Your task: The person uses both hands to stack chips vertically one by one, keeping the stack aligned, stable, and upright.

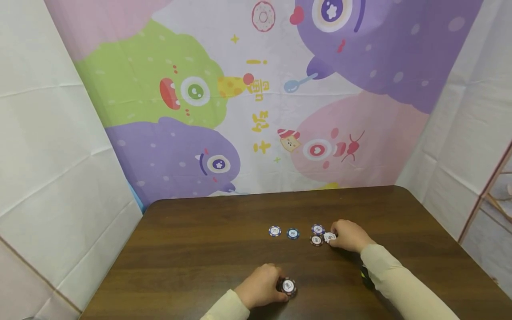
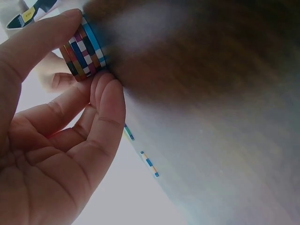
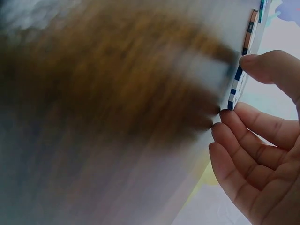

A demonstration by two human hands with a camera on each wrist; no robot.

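Observation:
My left hand [image 1: 279,286] sits near the front of the brown table [image 1: 200,249], its thumb and fingers curled round a short stack of poker chips [image 1: 288,286]. The left wrist view shows that stack [image 2: 83,52] of several striped chips, pinched between the thumb and fingertips of the left hand [image 2: 89,47]. Farther back, my right hand [image 1: 335,236] pinches a single white chip [image 1: 330,237] lying on the table. In the right wrist view this chip [image 3: 236,86] shows edge-on between the thumb and fingers of the right hand [image 3: 236,89].
Loose chips lie in a row on the table: a white-blue one [image 1: 274,231], a dark blue one [image 1: 293,233], a purple one [image 1: 318,229] and a brown one [image 1: 316,240] beside the right hand. A cartoon backdrop [image 1: 260,98] hangs behind the table.

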